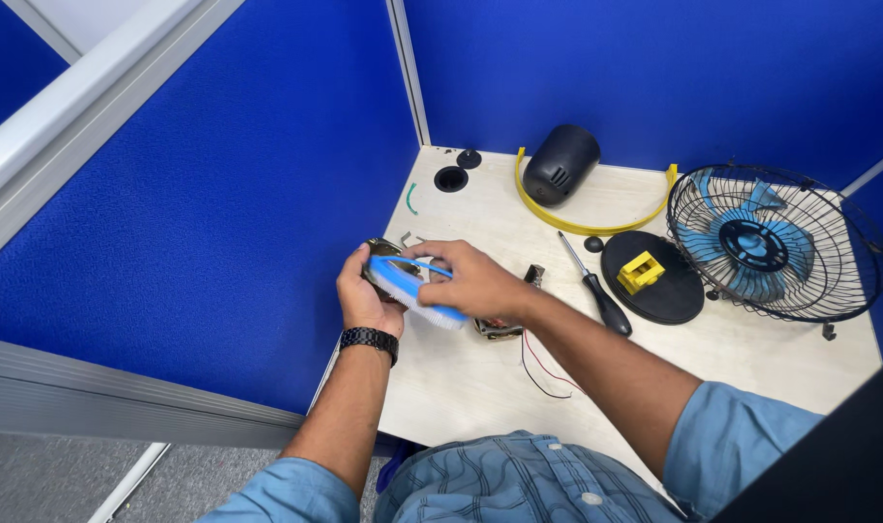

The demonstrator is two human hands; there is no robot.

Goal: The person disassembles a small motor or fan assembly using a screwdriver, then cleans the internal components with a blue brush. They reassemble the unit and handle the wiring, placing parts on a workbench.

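The right hand point(475, 281) is clamped over the back of a blue brush point(412, 289) with white bristles, thumb and fingers pinching its stiff plastic body. The left hand point(362, 300) is closed around a small metal motor part point(383, 254) held just behind the brush (mostly hidden, so its shape is unclear). The brush looks light and rigid, best gripped along its spine; the motor part is likely denser, with thin red and black wires point(538, 368) trailing right of the brush. The screwdriver point(594, 286) lies further right.

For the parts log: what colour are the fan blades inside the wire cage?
Light blue fan blades behind a black wire cage, seen best in the head view.
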